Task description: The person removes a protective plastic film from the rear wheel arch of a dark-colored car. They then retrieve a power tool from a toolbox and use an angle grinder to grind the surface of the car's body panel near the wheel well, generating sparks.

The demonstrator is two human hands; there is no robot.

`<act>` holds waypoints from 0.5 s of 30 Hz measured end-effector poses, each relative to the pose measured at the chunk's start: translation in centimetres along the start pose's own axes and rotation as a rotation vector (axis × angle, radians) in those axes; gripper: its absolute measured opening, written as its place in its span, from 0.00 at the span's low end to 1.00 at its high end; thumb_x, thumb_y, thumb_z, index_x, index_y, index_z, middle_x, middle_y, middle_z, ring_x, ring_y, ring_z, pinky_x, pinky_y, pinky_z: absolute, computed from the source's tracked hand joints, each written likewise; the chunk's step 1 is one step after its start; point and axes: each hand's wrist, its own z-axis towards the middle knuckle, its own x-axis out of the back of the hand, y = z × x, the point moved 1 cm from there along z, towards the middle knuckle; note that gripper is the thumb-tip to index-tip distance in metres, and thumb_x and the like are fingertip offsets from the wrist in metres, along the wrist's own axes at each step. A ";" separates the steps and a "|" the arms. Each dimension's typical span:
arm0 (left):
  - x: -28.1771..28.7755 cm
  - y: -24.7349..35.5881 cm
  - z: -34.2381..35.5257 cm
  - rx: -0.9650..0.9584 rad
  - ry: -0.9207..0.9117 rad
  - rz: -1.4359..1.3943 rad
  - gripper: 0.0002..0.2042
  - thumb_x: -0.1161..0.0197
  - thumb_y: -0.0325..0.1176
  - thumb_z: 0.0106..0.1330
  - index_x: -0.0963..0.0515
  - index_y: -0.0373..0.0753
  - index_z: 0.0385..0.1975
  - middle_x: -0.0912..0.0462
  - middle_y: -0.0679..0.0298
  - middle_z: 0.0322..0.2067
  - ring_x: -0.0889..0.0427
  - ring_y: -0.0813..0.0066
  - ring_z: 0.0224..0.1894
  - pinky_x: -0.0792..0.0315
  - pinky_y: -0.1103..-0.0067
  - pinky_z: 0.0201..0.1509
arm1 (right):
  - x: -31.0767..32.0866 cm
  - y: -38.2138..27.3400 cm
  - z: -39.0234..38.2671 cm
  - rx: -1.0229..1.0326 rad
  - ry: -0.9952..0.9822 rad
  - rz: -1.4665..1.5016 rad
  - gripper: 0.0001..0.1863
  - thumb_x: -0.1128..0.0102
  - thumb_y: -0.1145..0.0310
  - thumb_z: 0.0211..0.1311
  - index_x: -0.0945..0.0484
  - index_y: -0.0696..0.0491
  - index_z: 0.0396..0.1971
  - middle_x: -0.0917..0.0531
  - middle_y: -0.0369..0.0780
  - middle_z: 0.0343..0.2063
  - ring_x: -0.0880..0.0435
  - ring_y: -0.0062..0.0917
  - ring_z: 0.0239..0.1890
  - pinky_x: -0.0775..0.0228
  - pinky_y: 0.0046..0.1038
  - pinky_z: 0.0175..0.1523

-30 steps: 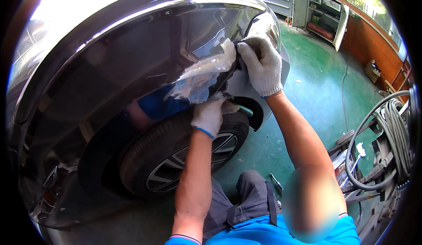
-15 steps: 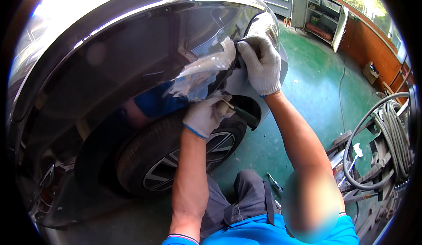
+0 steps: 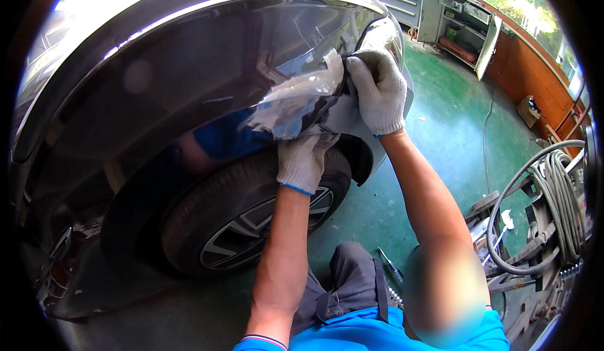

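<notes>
In a white knit glove, my right hand [image 3: 382, 93] is at the front of the dark car, its thumb and bent fingers closed on the bumper edge [image 3: 345, 85] at the seam below the headlight [image 3: 381, 34]. My left hand [image 3: 301, 162], gloved the same way, reaches up under the fender's lower edge at the wheel arch, above the tire [image 3: 207, 209]. Its fingertips are hidden there, so what they touch cannot be seen. Torn, pale, translucent tape [image 3: 296, 102] sticks to the dark fender [image 3: 189, 55] between both hands. Beside the left hand hangs the black wheel arch liner [image 3: 360, 162].
A cart with a coiled grey hose [image 3: 560, 206] stands at the right. On the green floor [image 3: 434, 156], a slim tool [image 3: 391, 263] lies beside my knee. An open metal cabinet [image 3: 465, 27] and a small box [image 3: 528, 109] are along the far wall.
My left hand has turned and moved right, its fingers going up behind the fender edge. A thin pale piece at its fingers no longer shows. My right hand keeps its place on the edge.
</notes>
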 end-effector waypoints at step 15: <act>1.5 2.7 -0.2 0.598 -0.146 -0.427 0.08 0.43 0.26 0.70 0.22 0.30 0.44 0.17 0.58 0.33 0.19 0.73 0.29 0.28 0.74 0.30 | 0.2 0.1 0.1 0.019 0.003 -0.014 0.08 0.34 0.67 0.66 0.18 0.56 0.39 0.16 0.35 0.30 0.23 0.14 0.31 0.27 0.21 0.41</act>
